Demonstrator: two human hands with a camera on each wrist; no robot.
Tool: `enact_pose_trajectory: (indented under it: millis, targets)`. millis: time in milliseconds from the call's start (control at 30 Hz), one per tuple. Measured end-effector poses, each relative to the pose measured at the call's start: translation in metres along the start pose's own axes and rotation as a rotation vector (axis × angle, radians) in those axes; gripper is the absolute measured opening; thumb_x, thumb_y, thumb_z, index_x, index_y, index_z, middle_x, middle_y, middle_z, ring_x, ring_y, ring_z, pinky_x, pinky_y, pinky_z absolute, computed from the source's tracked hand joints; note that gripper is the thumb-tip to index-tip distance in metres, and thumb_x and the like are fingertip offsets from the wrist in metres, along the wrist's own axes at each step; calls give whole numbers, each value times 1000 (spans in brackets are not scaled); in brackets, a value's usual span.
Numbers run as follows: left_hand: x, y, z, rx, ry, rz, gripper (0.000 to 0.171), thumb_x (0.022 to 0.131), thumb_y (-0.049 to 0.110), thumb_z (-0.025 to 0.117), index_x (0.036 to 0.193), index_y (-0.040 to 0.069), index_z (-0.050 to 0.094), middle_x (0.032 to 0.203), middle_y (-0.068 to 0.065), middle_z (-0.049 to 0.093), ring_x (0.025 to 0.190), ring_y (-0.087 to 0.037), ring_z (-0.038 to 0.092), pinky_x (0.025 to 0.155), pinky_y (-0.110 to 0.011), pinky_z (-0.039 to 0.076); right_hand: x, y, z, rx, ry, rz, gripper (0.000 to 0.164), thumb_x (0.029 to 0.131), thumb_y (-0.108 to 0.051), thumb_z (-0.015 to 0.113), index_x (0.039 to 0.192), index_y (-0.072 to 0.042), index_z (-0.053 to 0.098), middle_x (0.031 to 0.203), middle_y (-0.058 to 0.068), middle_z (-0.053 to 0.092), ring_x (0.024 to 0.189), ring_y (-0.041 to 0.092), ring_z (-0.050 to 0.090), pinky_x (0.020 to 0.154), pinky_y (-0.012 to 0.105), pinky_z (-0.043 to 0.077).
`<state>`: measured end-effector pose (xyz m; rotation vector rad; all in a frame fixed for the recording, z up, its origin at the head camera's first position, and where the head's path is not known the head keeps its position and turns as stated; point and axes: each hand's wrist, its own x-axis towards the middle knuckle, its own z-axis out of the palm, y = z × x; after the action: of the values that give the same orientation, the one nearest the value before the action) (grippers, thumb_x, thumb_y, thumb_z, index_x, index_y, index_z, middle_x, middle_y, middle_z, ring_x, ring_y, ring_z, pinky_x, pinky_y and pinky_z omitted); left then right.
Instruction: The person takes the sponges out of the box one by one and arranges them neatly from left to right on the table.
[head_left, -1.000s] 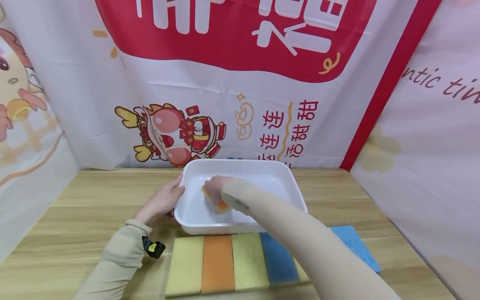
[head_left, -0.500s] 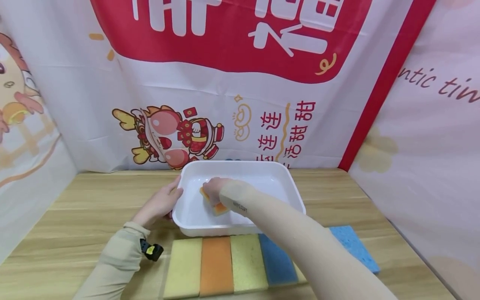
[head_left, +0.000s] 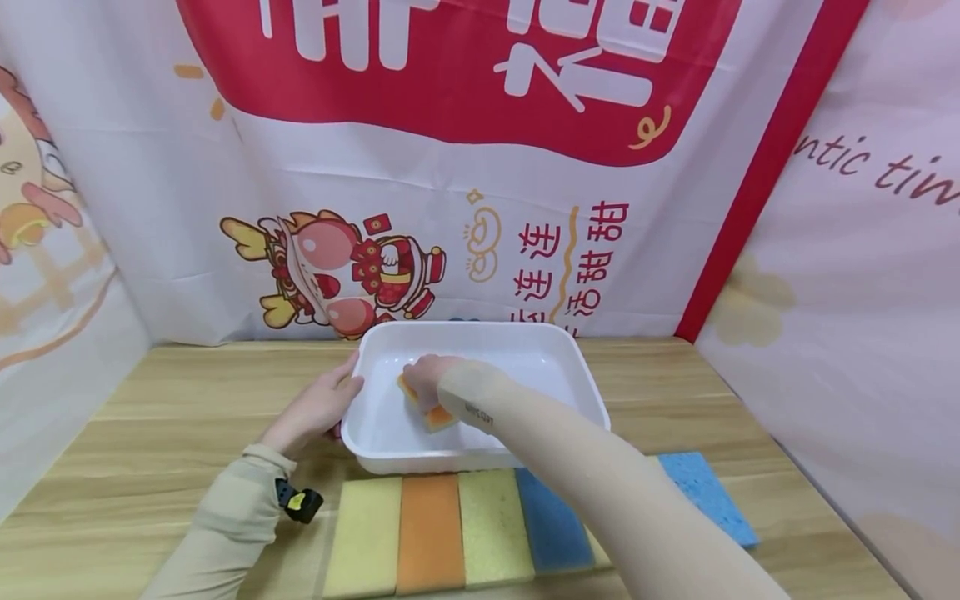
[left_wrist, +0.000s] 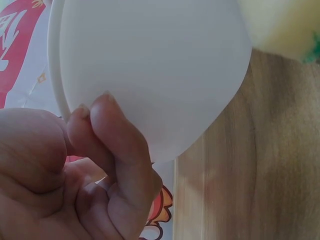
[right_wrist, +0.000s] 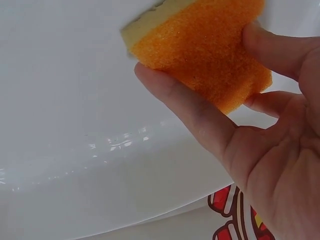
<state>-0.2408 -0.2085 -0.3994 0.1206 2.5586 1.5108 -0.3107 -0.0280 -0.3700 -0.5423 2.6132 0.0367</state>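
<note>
A white rectangular basin [head_left: 468,460] stands on the wooden table. My left hand [head_left: 321,406] grips its left rim, with curled fingers [left_wrist: 122,142] against the outer wall in the left wrist view. Inside the basin, toward its left part, my right hand [head_left: 429,377] holds a sponge [right_wrist: 210,50] with an orange face and a pale yellow layer. The right wrist view shows the thumb and fingers spread around the sponge's edges, close over the glossy white floor [right_wrist: 55,100]. Small shiny specks, like drops or reflections, show on that floor. The forearm hides part of the basin.
In front of the basin lies a row of sponges: a yellow one [head_left: 363,533], an orange one [head_left: 431,533], another yellow one [head_left: 497,525], a blue one [head_left: 553,525]. A light blue sponge [head_left: 708,500] lies to the right. A printed cloth [head_left: 187,275] hangs behind the table.
The head view has shifted slightly, moving everything a little to the left. Both hands, the sponge and the basin keep nearly the same places relative to each other.
</note>
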Motion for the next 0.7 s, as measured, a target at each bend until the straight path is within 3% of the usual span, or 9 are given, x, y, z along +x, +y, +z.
enact_pose_trajectory:
  millis: [433,700]
  targets:
    - [1,0,1,3,2,-1,58,108,27,35,159,18,10,77,-23,63,44,-17,53,46,-39,52,-2,-1,0,32,-5,25,31,92,-16,71,121,-21,58,103,0,56,85,17,55,63,28,49]
    - [1,0,0,39,5,-6,59,108,29,36,159,17,10,75,-18,62,44,-17,52,46,-37,51,2,-3,1,67,-25,60,45,91,-17,73,131,-25,56,105,-1,54,87,17,56,65,29,50]
